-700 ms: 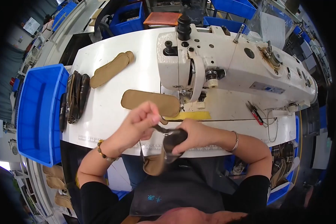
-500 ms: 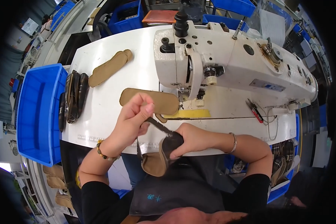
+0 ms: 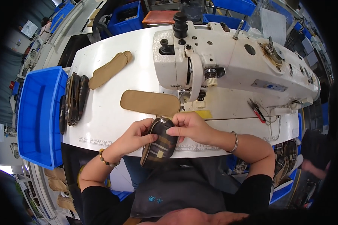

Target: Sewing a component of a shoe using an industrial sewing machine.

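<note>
A dark plaid slipper upper (image 3: 159, 144) with a small tan patch is held over the table's front edge. My left hand (image 3: 138, 135) grips its left side, thumb on the plaid face. On the other side, my right hand (image 3: 189, 127) pinches its upper edge between thumb and fingers. Just beyond lies a tan sole-shaped piece (image 3: 149, 102), its right end near the needle area of the white sewing machine (image 3: 229, 63). Farther left, two overlapping tan sole pieces (image 3: 109, 70) lie on the white tabletop (image 3: 101, 108).
Folded plaid pieces (image 3: 77, 99) stand at the table's left edge, beside a deep blue bin (image 3: 40, 116). Red-handled thread snips (image 3: 257, 111) lie under the machine arm. Plaid slippers (image 3: 285, 161) fill a crate at lower right. Another person's arm (image 3: 313, 168) shows at far right.
The slipper upper has been turned, so its plaid outside faces up instead of the tan inside. My left hand has come down from the raised strip onto its side; my right hand has shifted slightly upward.
</note>
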